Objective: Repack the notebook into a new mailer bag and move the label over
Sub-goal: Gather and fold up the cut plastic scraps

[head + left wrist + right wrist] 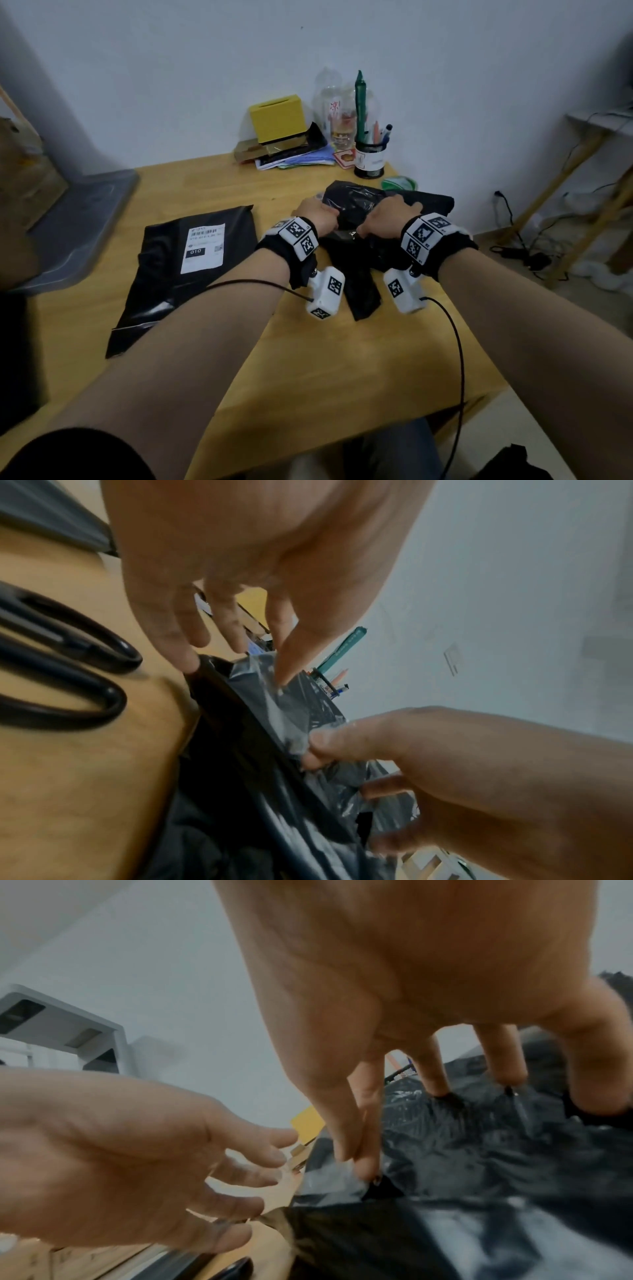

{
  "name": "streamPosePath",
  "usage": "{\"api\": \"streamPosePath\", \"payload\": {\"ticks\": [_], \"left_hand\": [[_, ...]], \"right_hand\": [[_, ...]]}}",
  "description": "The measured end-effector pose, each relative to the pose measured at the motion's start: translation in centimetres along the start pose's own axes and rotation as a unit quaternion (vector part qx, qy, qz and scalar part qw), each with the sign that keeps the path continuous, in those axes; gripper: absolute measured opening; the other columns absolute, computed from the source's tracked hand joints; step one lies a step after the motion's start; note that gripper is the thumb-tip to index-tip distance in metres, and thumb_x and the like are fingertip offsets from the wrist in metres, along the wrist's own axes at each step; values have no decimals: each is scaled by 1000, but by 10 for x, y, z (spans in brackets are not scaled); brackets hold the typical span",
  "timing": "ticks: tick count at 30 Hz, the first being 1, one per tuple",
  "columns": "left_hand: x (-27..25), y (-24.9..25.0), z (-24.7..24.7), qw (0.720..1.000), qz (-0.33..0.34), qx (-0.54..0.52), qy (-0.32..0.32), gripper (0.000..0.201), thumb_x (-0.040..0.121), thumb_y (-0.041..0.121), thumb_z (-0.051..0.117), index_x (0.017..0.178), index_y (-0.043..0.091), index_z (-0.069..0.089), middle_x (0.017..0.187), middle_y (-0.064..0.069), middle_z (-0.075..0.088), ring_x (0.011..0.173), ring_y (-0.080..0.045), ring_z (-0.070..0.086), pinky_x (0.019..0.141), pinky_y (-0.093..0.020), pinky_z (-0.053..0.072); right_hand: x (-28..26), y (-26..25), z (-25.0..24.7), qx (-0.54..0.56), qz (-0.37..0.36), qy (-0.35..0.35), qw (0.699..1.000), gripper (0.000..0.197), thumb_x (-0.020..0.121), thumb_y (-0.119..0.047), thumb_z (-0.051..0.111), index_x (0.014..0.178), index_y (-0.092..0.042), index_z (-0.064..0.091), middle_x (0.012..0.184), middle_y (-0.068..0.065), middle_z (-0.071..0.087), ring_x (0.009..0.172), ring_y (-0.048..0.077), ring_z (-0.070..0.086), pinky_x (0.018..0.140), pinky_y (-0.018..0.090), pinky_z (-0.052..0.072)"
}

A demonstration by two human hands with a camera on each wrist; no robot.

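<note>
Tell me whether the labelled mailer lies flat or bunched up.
Mostly flat. The labelled mailer lies spread on the table, label facing up, only lightly wrinkled.

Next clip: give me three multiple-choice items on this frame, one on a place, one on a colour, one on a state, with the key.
1. The label sits on:
A. the flat mailer bag at left
B. the yellow box
C. the pen cup

2. The box behind the bags is:
A. red
B. yellow
C. white

3. The right hand:
A. lies idle off the table
B. pinches crumpled black plastic
C. holds scissors

Key: A, the white label lies on the flat mailer bag; B, its faces are yellow; B, thumb and finger nip the crumpled bag in the wrist views.
</note>
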State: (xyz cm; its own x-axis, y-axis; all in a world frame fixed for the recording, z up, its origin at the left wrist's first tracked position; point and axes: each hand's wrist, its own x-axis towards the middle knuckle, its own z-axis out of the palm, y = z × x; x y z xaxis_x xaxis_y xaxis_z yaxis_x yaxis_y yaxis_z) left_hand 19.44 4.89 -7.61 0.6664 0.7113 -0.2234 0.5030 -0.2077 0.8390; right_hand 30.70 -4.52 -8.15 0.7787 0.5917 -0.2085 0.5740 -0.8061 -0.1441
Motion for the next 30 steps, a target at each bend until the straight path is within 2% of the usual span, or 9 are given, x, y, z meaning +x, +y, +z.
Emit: {"api": "streamPosePath", "payload": {"ticks": [2, 4, 8, 11, 13, 16, 21, 28, 30], "left_hand": [[2, 1, -1, 999, -15, 39, -13, 15, 84, 4, 65, 89, 17, 63, 108, -11, 67, 104, -29, 64, 94, -42, 54], [6, -1, 1, 997, -39, 47, -39, 20, 85, 1, 68, 102, 11, 64, 118, -11, 63, 110, -31, 60, 96, -45, 52], [13, -11, 6, 997, -65, 16, -28, 28, 84, 1, 68, 112, 2, 67, 123, -18, 64, 110, -34, 62, 94, -48, 53], [11, -11, 10, 996, -77, -37, -36, 10, 86, -2, 66, 93, 5, 66, 101, -14, 69, 97, -29, 66, 86, -44, 57], [6, -10, 13, 993, -70, -76, -51, 17, 87, -3, 66, 81, 12, 60, 82, -5, 63, 78, -19, 63, 66, -31, 58], [-3, -8, 12, 993, -48, -98, -54, 12, 90, 1, 62, 97, 10, 64, 82, -4, 61, 70, -15, 56, 47, -22, 47], [-6, -8, 0, 988, -27, -148, -30, 13, 87, 1, 59, 96, 8, 65, 86, -13, 61, 78, -25, 57, 64, -31, 44], [-18, -8, -33, 964, 38, -261, -29, 11, 89, 1, 63, 90, 10, 68, 89, -11, 70, 82, -23, 68, 74, -33, 57], [-25, -13, -44, 959, 73, -271, -44, 13, 87, 0, 66, 96, 9, 69, 90, -11, 72, 81, -21, 70, 74, -32, 58]], "right_hand": [[8, 5, 6, 44, -12, -24, 999, 53, 75, -52, 76, 110, -12, 68, 127, 13, 59, 128, 35, 50, 106, 48, 39], [14, 8, 14, 84, -33, -49, 995, 40, 79, -46, 78, 86, -9, 67, 105, 13, 66, 114, 34, 60, 89, 38, 50], [11, 11, 14, 132, -20, -40, 990, 33, 79, -31, 81, 70, -8, 59, 78, 10, 64, 71, 26, 62, 58, 30, 46], [4, 10, 8, 164, -22, -34, 986, 27, 79, -22, 81, 75, -7, 59, 77, 9, 62, 72, 25, 60, 61, 29, 46], [0, 8, 5, 181, -30, -29, 983, 22, 80, -22, 80, 81, -5, 65, 85, 10, 65, 80, 26, 63, 67, 30, 48], [-4, 6, 0, 251, -43, -4, 967, 17, 78, -16, 81, 89, -4, 75, 95, 13, 73, 91, 27, 68, 81, 36, 56], [-19, -4, -10, 362, -96, 63, 925, 22, 73, -9, 85, 66, -22, 69, 75, -4, 69, 76, 13, 64, 75, 28, 53], [-30, -28, -19, 497, -108, 92, 856, 38, 71, -3, 88, 99, -12, 63, 78, 1, 61, 62, 13, 56, 63, 24, 50], [-34, -35, -19, 499, -115, 93, 854, 29, 74, -4, 86, 92, -13, 65, 75, 0, 61, 59, 12, 56, 58, 23, 50]]}}
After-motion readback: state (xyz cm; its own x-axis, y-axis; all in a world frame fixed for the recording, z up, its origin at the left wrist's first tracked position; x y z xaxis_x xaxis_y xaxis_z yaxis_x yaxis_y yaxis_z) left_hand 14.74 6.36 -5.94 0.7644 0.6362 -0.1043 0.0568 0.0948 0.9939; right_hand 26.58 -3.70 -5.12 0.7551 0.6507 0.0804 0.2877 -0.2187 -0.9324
